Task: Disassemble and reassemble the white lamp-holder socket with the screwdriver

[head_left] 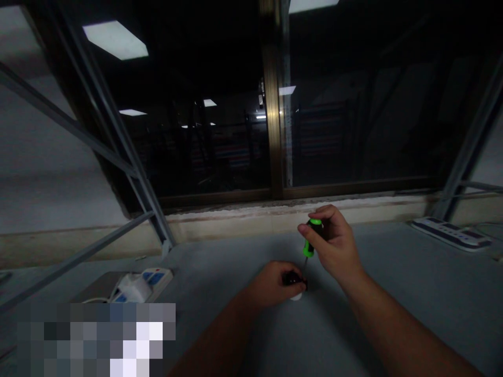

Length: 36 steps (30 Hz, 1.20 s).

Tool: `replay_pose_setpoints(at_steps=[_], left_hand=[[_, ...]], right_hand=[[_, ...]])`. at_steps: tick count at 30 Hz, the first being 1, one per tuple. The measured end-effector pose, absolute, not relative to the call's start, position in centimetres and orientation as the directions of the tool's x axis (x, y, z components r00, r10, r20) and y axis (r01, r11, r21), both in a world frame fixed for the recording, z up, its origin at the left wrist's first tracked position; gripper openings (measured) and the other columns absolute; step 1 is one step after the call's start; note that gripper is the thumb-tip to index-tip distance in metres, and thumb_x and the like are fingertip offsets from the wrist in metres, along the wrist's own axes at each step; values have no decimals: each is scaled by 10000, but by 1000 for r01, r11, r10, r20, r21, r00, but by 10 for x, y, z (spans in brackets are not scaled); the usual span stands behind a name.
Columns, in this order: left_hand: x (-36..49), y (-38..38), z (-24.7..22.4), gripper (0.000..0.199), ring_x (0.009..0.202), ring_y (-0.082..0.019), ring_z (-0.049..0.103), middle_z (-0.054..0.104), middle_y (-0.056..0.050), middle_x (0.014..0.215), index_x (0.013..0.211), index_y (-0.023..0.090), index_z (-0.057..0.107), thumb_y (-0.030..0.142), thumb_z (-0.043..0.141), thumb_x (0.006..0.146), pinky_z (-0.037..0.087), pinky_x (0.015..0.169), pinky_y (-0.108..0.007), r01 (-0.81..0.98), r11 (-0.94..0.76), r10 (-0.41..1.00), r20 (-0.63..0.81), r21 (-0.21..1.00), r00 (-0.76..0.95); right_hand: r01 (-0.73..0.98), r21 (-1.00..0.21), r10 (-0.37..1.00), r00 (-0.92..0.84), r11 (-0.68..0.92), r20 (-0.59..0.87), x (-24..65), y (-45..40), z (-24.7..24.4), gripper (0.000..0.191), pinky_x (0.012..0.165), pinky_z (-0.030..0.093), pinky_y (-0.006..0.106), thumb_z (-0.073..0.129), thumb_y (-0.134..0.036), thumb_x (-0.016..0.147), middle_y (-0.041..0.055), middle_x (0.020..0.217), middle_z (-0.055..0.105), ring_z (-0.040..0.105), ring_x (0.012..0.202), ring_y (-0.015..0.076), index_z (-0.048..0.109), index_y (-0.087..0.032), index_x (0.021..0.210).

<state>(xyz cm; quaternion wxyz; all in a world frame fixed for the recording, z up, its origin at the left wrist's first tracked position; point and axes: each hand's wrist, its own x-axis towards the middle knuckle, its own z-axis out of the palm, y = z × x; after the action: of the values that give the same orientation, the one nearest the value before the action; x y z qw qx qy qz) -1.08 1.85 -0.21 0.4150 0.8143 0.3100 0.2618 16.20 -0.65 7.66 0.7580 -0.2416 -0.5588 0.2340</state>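
Note:
My right hand [334, 243] is closed around the green and black handle of a screwdriver [309, 250]. The screwdriver stands nearly upright, its thin shaft pointing down to a small dark, shiny object [293, 278]. My left hand [271, 285] grips that object low over the grey-green tabletop [212, 293], fingers behind it and thumb in front. A bit of white shows beneath it, below the thumb. Shadow and fingers hide what kind of object it is, and I cannot tell exactly where the screwdriver tip touches.
On the left lies a power strip [159, 280] with a white plug adapter [134, 288] in it. Another power strip [451, 234] lies at the back right. Metal frame posts [147, 204] rise at both sides, before a dark window [204, 136]. Pixel blocks cover the lower left.

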Motion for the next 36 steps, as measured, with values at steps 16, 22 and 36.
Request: replay_pose_setpoints(at_steps=[16, 22, 36], left_hand=[[-11, 16, 2, 211, 761, -172, 650, 723, -52, 839, 954, 138, 748, 297, 729, 816, 479, 701, -265, 326, -489, 721, 165, 809, 672], [-10, 15, 2, 215, 755, -171, 652, 721, -54, 832, 966, 128, 751, 285, 716, 823, 477, 684, -256, 296, -470, 716, 163, 832, 679], [-8, 15, 2, 193, 758, -170, 671, 746, -63, 857, 941, 132, 750, 283, 720, 824, 489, 694, -255, 284, -489, 701, 179, 825, 690]], right_hand=[[-172, -627, 650, 156, 759, 744, 160, -16, 75, 109, 791, 594, 352, 695, -281, 901, 61, 1173, 605, 628, 1078, 206, 647, -265, 997], [-145, -685, 699, 90, 714, 709, 163, -14, 79, 109, 657, 574, 293, 717, -256, 888, 10, 893, 658, 644, 729, 132, 621, -244, 938], [-286, -681, 725, 75, 674, 685, 158, -14, 72, 109, 701, 615, 370, 670, -304, 926, 41, 1055, 700, 716, 872, 195, 583, -269, 982]])
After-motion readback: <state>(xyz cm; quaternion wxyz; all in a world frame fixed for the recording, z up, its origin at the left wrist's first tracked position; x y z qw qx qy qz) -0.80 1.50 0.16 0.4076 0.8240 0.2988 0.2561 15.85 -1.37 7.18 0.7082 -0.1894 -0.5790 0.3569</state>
